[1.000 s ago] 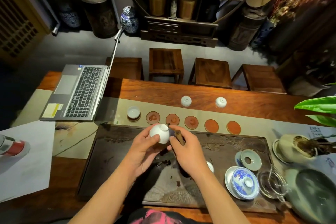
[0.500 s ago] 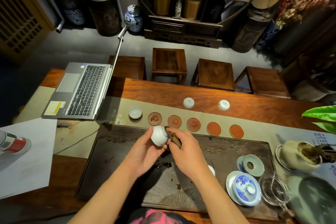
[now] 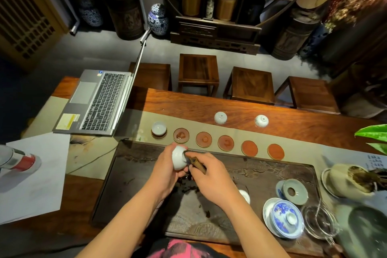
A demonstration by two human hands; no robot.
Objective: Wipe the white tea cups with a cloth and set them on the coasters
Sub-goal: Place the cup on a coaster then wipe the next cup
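Over the far edge of the tea tray: both hands work on one white tea cup [image 3: 179,160], held just above the dark carved tea tray [image 3: 272,176], short of the coaster row.
Left hand: the left hand [image 3: 167,170] is wrapped around the cup's outer wall and tips it on its side, mouth toward the other hand.
Right hand: the right hand [image 3: 211,178] is closed on a brown tool [image 3: 198,164] whose dark tip reaches into the cup's mouth. Whether that tip is a folded cloth or something else I cannot tell.
Coasters: six round coasters lie in a row on the pale table runner [image 3: 134,123], just beyond the tray's far edge. The leftmost carries a cup standing upright [image 3: 159,128]. The next one [image 3: 181,135] is bare, as are the four to its right.
Cups waiting: two white cups sit mouth down on the wooden table [image 3: 188,104] toward its far edge, one [image 3: 220,117] left of the other [image 3: 261,120]. A white piece near the right wrist is mostly hidden, so I cannot say what it is.
Step in hand: by my reading, the inside of the second cup is being wiped; one cup is done.
Next move: once wiped, the cup needs turning upright and setting down on the second coaster, which lies just beyond the hands. That calls for the right hand to draw its tool clear first, and a gentle landing beside the placed cup without knocking it.
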